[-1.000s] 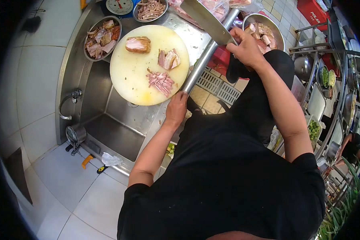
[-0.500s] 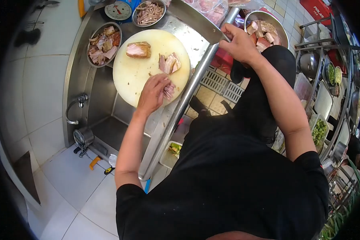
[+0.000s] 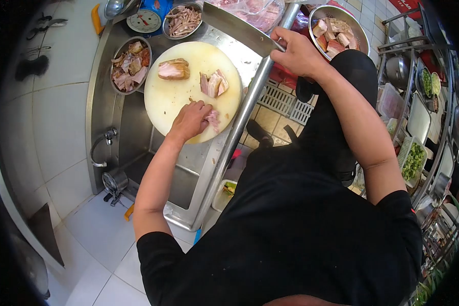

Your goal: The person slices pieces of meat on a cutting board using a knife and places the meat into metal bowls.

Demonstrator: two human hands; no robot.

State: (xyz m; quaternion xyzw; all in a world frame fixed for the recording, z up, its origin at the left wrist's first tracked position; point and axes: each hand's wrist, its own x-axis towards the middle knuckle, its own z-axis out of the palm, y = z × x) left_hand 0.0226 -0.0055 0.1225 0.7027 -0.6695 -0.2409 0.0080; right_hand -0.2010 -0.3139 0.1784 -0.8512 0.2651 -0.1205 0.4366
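Note:
My left hand [image 3: 190, 120] is closed around part of the small pile of sliced meat strips [image 3: 212, 120] on the round white cutting board [image 3: 166, 102]. My right hand [image 3: 297, 50] grips the handle end of a wide cleaver [image 3: 239, 29], whose blade points up and left beyond the board's right edge. A block of meat [image 3: 174, 69] lies at the board's upper left. Several thick slices [image 3: 214, 84] rest right of it, just above the strips.
Around the board are a bowl of meat pieces [image 3: 131, 65], a bowl of strips [image 3: 182, 21], a scale [image 3: 144, 21] and bagged meat [image 3: 255, 13]. A bowl of meat chunks [image 3: 338, 34] stands at the right. The sink [image 3: 181, 183] has a metal rim.
My left hand has left the counter's edge and come onto the board, closing on the strips. My right hand and the cleaver have shifted slightly left. The whole view has shifted a little.

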